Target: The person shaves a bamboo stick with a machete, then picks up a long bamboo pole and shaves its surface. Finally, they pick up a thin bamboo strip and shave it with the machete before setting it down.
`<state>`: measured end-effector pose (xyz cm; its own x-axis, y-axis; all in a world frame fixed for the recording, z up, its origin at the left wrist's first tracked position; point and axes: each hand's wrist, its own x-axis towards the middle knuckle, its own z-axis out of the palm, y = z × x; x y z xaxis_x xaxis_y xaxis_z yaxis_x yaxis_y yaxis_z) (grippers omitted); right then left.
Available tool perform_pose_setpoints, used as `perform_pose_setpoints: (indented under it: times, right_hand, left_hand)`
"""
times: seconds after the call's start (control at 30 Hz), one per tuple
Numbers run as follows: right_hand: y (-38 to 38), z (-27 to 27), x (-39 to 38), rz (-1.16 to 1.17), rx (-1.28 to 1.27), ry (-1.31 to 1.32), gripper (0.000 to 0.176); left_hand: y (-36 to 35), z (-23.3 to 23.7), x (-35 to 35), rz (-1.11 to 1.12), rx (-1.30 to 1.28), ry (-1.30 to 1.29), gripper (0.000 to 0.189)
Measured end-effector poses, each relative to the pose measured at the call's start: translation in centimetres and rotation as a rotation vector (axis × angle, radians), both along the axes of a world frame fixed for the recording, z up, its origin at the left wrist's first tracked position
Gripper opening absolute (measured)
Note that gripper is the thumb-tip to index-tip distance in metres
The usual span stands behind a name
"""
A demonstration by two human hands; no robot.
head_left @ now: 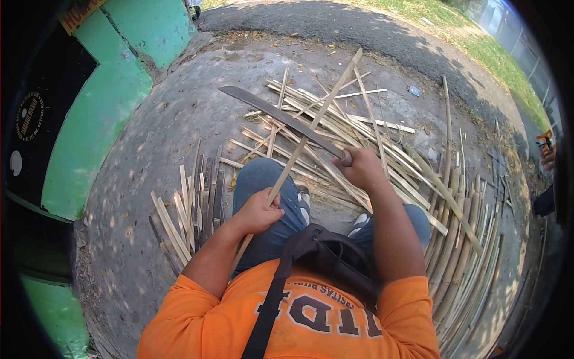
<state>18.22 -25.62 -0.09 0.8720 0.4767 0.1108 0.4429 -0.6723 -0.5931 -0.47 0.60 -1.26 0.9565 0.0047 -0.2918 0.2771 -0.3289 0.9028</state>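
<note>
Nearest me, the left hand (260, 212) is wrapped round a long, pale wooden strip (292, 163), which slants up and away from it; shorter sticks (186, 206) lie on the ground to its left. A little farther, the right hand (363, 169) has its fingers closed about a machete (284, 118), the blade reaching leftward across the strip, though whether they touch I can't tell. Past both hands sprawls a loose heap of strips (359, 133), and well beyond runs a dark road (311, 19).
</note>
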Motion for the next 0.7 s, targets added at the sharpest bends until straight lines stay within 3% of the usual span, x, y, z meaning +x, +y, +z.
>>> perform_pose_setpoints:
  times: [0.23,0.57,0.7]
  right_hand:
    - [1.7,-0.9,-0.8,0.326,-0.026,-0.157,0.011]
    - [-0.9,-1.0,1.3,-0.044,-0.066,-0.052,0.017]
    - [-0.2,-0.1,0.0,0.056,-0.049,-0.149,0.015]
  left_hand:
    - [-0.2,0.0,0.0,-0.011,0.064,-0.045,0.023]
    - [-0.3,0.5,0.1,-0.010,0.026,0.001,0.021]
    - [-0.3,0.1,0.0,0.001,0.013,-0.012,0.021]
